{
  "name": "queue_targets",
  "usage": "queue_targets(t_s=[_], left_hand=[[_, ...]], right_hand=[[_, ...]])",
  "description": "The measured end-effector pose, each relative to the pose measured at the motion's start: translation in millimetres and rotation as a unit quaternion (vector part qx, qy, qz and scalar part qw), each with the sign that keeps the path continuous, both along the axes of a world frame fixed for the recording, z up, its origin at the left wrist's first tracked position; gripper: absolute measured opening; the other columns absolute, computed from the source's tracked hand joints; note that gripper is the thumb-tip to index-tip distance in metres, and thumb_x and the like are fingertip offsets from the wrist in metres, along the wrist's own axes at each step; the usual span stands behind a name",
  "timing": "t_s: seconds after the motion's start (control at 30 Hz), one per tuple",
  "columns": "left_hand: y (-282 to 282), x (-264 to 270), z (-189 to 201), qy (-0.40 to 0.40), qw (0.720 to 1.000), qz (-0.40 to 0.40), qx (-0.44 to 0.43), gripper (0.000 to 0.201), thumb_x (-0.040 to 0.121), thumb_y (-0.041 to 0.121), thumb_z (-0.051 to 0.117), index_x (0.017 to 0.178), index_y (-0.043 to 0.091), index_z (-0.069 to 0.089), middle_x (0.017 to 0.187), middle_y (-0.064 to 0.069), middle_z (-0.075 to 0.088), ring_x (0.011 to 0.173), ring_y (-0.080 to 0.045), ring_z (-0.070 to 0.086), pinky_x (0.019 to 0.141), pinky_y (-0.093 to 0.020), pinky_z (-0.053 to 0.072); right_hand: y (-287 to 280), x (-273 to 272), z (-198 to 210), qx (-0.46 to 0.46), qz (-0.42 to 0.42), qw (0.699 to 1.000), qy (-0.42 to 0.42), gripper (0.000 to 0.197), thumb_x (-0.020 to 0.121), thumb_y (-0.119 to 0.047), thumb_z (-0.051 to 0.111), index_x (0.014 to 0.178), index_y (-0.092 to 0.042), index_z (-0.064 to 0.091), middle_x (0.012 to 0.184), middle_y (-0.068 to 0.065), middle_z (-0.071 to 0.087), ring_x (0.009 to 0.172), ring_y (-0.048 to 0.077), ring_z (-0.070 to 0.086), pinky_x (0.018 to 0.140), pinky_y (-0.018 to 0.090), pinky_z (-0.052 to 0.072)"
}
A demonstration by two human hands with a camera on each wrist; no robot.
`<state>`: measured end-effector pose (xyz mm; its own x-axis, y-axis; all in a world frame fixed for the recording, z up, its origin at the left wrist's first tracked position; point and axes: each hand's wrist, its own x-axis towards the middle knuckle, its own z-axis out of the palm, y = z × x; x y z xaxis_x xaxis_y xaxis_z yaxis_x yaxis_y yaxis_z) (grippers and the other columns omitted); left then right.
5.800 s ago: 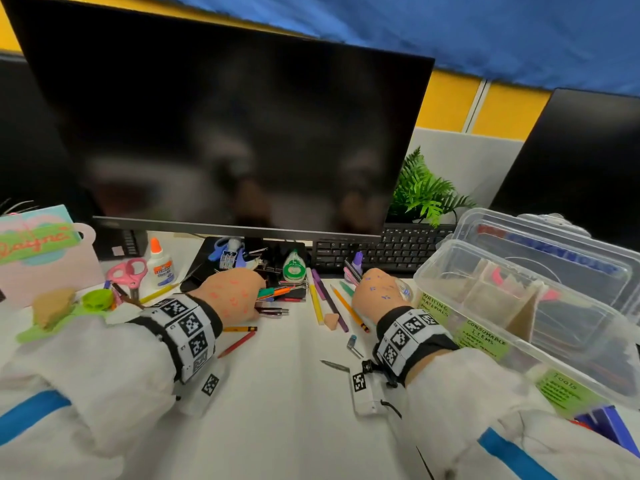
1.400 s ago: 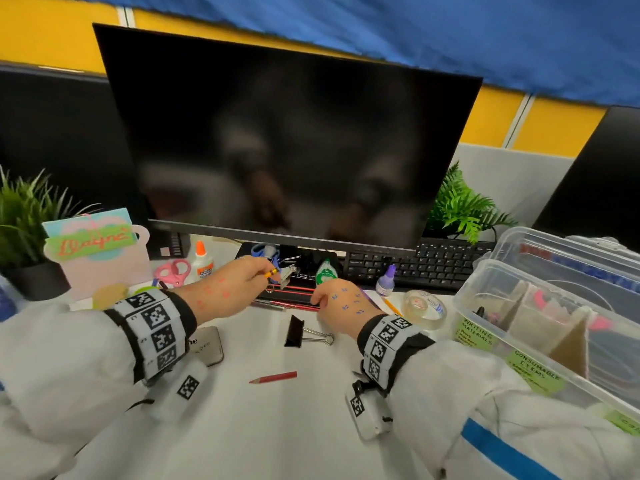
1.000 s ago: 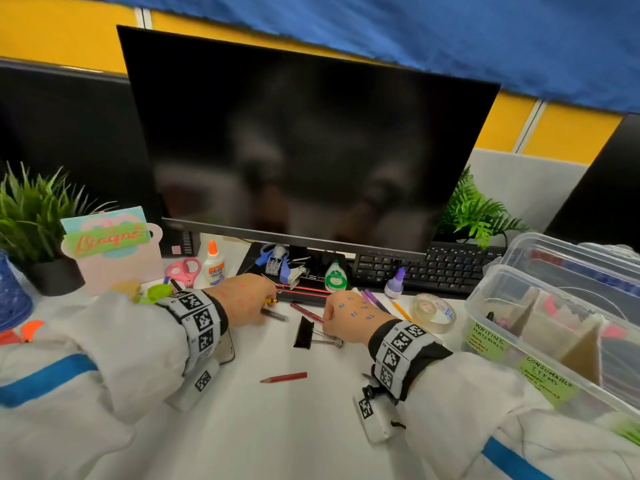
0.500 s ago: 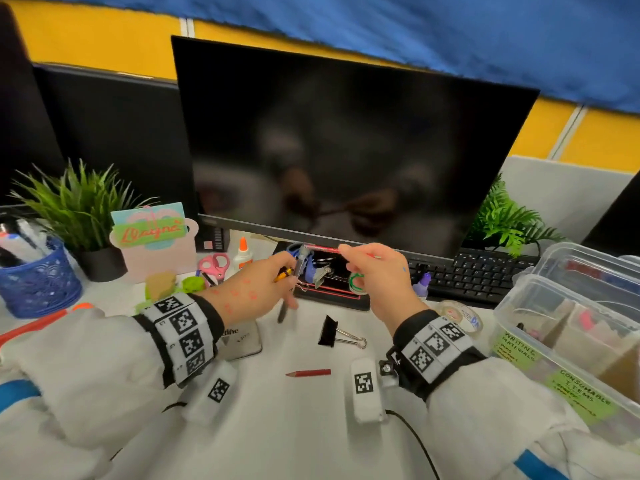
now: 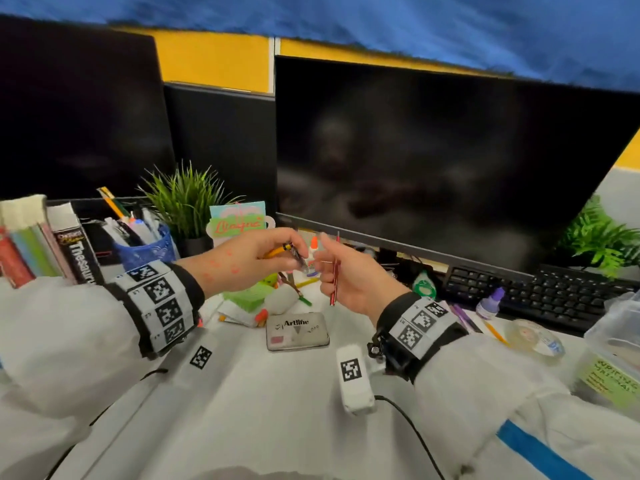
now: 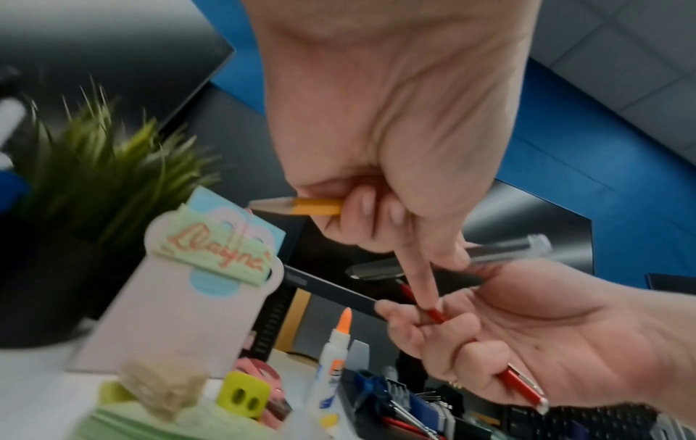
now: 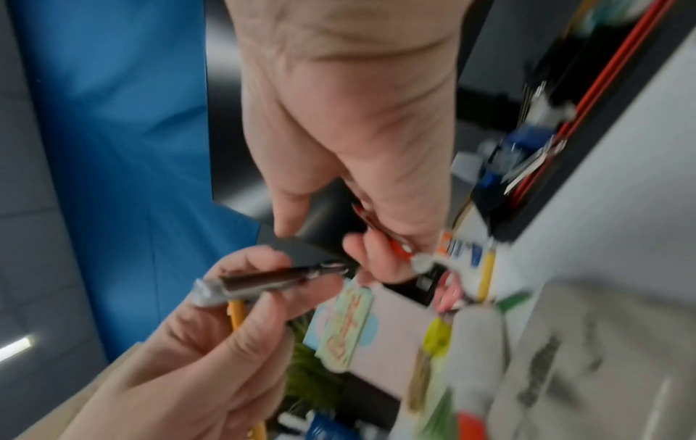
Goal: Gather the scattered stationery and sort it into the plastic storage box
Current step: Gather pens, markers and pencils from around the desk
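Both hands are raised above the desk in front of the monitor, almost touching. My left hand grips a yellow pencil and a dark pen with a clear end. Its index finger reaches down onto a thin red pen. My right hand holds that red pen upright in curled fingers, as the left wrist view shows. The right wrist view is blurred but shows the dark pen and pencil. The clear plastic storage box with a green label is cut off at the right edge.
On the desk below lie a grey Artline pad, green sticky notes, a glue bottle, a tape roll, a small purple bottle and loose pencils. A keyboard, blue pen cup and books stand behind.
The head view has swung left, so the box slid to the right edge. Both hands rose and came together; the red pen in my right hand turned from level to upright.
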<state>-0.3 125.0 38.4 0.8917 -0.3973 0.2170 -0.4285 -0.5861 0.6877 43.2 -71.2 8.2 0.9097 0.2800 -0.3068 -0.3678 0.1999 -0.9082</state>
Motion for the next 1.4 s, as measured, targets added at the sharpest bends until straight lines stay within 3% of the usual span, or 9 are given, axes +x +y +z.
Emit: queue_targets(t_s=[0.27,0.4,0.5,0.63,0.73,0.87,1.0,1.17,1.4], left_hand=[[41.3,-11.3,-14.1,0.066,0.996,0.003,0.056,0.013,0.093,0.027,0.07,0.103,0.035,0.068,0.099,0.006,0.076,0.09,-0.017,0.069,0.089,-0.033,0.056],[36.2,-3.1,-30.3,0.128,0.959,0.18,-0.178,0.021,0.104,0.024,0.049,0.091,0.018,0.065,0.079,-0.001,0.069,0.07,-0.016,0.059,0.054,-0.026,0.047],[15.6,4.6,-32.9,0.208,0.9,0.166,-0.345,0.03,0.105,0.025,0.045,0.107,0.015,0.073,0.104,-0.001,0.074,0.101,-0.018,0.067,0.085,-0.03,0.052],[-15.5,12.5,-43.8,0.246,0.911,0.151,-0.296,0.032,0.1,0.046,0.046,0.121,0.043,0.07,0.106,0.0,0.069,0.098,-0.016,0.063,0.107,-0.044,0.032],[-32.6,16.1,-48.3,0.31,0.897,0.126,-0.288,0.04,0.102,0.053,0.042,0.114,0.03,0.073,0.079,-0.004,0.072,0.089,-0.015,0.066,0.11,-0.047,0.035],[-38.3,12.0,-50.6,0.241,0.97,0.001,-0.033,0.042,0.098,0.06,0.046,0.116,0.03,0.07,0.115,0.011,0.072,0.114,-0.01,0.062,0.095,-0.026,0.046],[-38.5,14.8,-60.4,0.079,0.929,-0.046,0.358,0.064,0.072,0.061,0.078,0.13,0.046,0.056,0.122,0.014,0.058,0.112,-0.012,0.054,0.092,-0.028,0.047],[-41.5,15.0,-64.4,0.069,0.938,-0.042,0.336,0.063,0.07,0.048,0.085,0.126,0.045,0.057,0.113,0.016,0.056,0.101,-0.01,0.053,0.078,-0.024,0.043],[-39.0,-1.9,-73.0,0.095,0.953,-0.059,0.28,0.068,0.057,0.055,0.089,0.119,0.046,0.061,0.109,0.02,0.063,0.097,-0.003,0.058,0.086,-0.029,0.053]], right_hand=[[64.6,-11.8,-0.1,-0.04,0.076,0.996,-0.002,0.038,0.101,-0.021,0.05,0.13,0.003,0.057,0.09,0.017,0.055,0.059,0.017,0.05,0.051,0.029,0.042],[59.7,-18.0,-6.6,-0.013,0.038,0.999,0.022,0.011,0.099,-0.011,0.045,0.091,-0.009,0.053,0.064,0.004,0.045,0.055,0.018,0.049,0.058,0.033,0.047],[55.6,-27.4,-15.2,-0.032,0.036,0.998,-0.027,0.005,0.095,-0.012,0.058,0.099,-0.009,0.054,0.07,0.005,0.045,0.049,0.011,0.036,0.045,0.025,0.031],[50.6,-39.0,-26.5,-0.072,0.029,0.994,-0.075,0.036,0.091,-0.049,0.065,0.101,-0.015,0.067,0.074,0.004,0.058,0.044,0.008,0.039,0.042,0.023,0.03],[28.7,-43.3,-26.8,-0.036,0.055,0.994,-0.085,0.025,0.099,-0.037,0.059,0.086,-0.016,0.06,0.058,0.0,0.043,0.046,0.011,0.032,0.044,0.024,0.027],[-26.9,-33.7,-22.7,-0.125,-0.005,0.987,-0.095,0.012,0.103,-0.015,0.051,0.108,-0.009,0.06,0.067,0.007,0.057,0.051,0.015,0.051,0.048,0.026,0.041],[-81.9,-31.6,-16.3,-0.393,0.022,0.912,-0.114,0.01,0.093,-0.02,0.065,0.103,-0.018,0.068,0.083,0.006,0.063,0.054,0.015,0.048,0.046,0.025,0.041],[-87.9,-51.9,-20.1,-0.618,0.218,0.743,-0.139,0.038,0.059,-0.037,0.093,0.09,-0.025,0.074,0.092,-0.006,0.062,0.08,0.013,0.061,0.061,0.025,0.049],[-69.0,-47.6,-40.9,-0.65,0.259,0.69,-0.185,0.018,0.079,-0.028,0.076,0.093,-0.017,0.073,0.093,-0.001,0.065,0.081,0.017,0.062,0.069,0.027,0.051]])
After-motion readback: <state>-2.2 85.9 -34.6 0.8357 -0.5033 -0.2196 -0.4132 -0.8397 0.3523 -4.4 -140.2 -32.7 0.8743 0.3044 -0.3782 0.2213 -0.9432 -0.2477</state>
